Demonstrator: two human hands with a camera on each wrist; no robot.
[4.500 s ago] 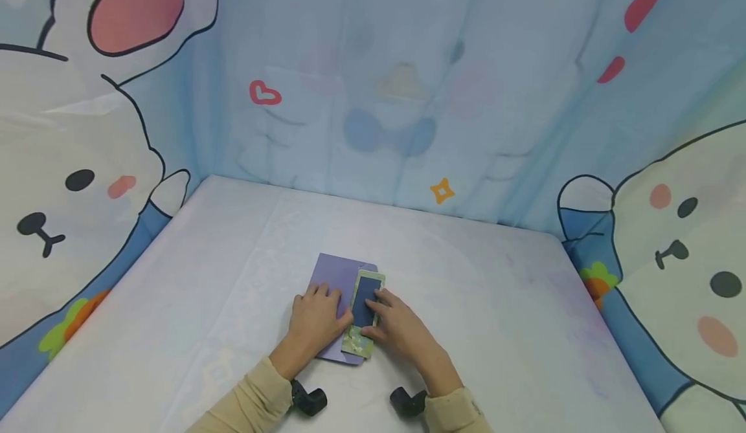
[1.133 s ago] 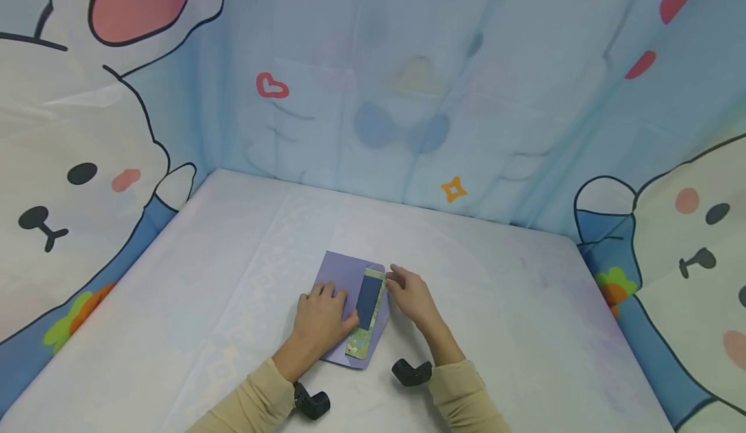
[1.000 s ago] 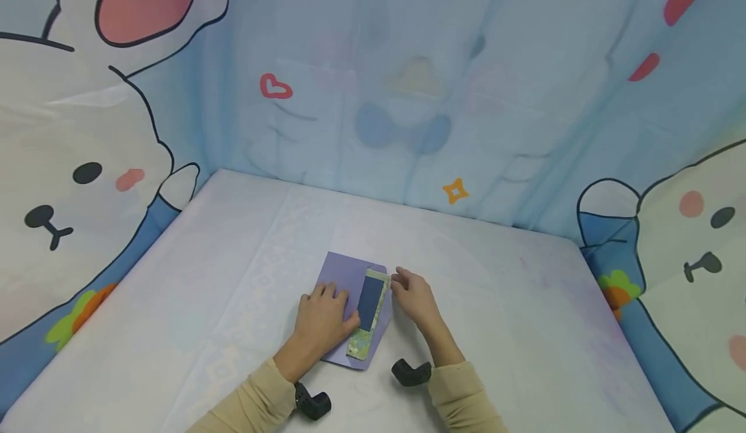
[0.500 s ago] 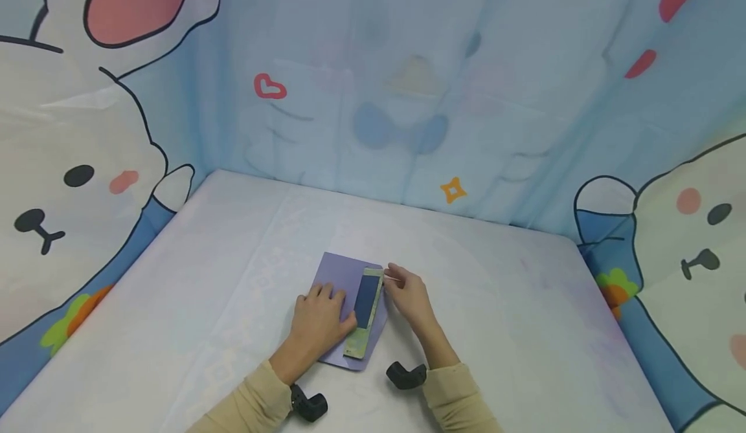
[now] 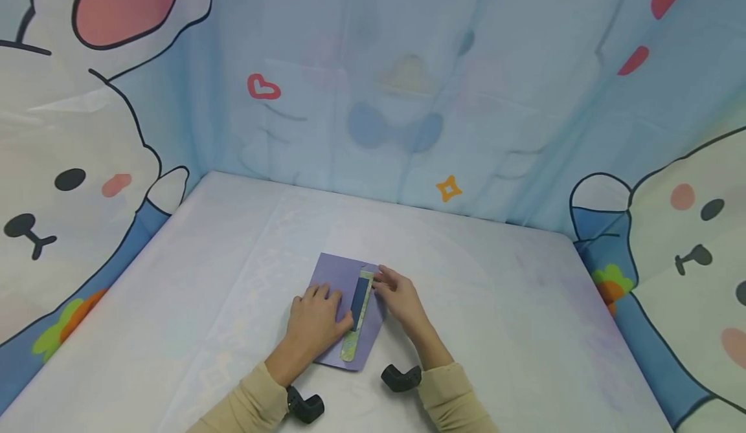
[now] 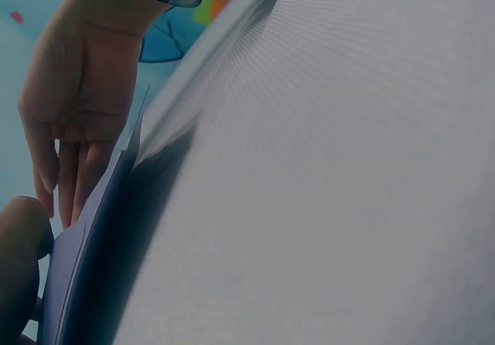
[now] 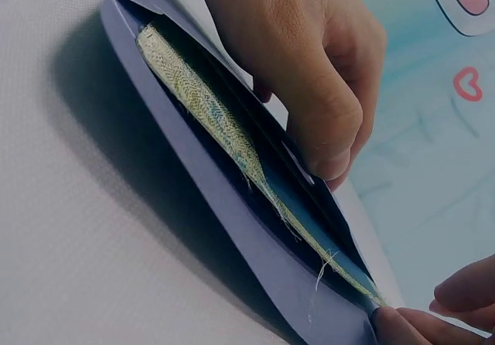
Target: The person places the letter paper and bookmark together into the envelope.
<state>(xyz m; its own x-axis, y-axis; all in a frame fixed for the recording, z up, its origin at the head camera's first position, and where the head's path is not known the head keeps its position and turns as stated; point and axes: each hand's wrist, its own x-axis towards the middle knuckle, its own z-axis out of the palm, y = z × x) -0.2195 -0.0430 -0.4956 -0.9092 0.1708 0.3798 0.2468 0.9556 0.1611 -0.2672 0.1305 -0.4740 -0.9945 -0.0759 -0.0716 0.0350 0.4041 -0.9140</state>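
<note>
A purple envelope [image 5: 331, 271] lies on the table, its flap [image 5: 373, 329] spread to the right. A flat green-patterned piece [image 5: 350, 349] with a dark blue panel and frayed threads sits mostly inside, only a narrow strip showing in the head view. My left hand [image 5: 313, 323] rests on the envelope and grips the top layer by its mouth, thumb bent at the edge. In the right wrist view that layer stands raised over the green-patterned piece [image 7: 201, 101]. My right hand [image 5: 401, 296] touches the piece's far right end with its fingertips.
The white-covered table [image 5: 495, 303] stretches around the envelope. A printed cloth [image 5: 396, 44] with cartoon bears hangs behind and at the sides. A black camera mount [image 5: 305, 407] is on the left wrist, another black mount [image 5: 401, 378] on the right.
The green-patterned piece has slid left into the envelope, so less of it shows. My right hand has moved left along with it; the left hand stays on the envelope.
</note>
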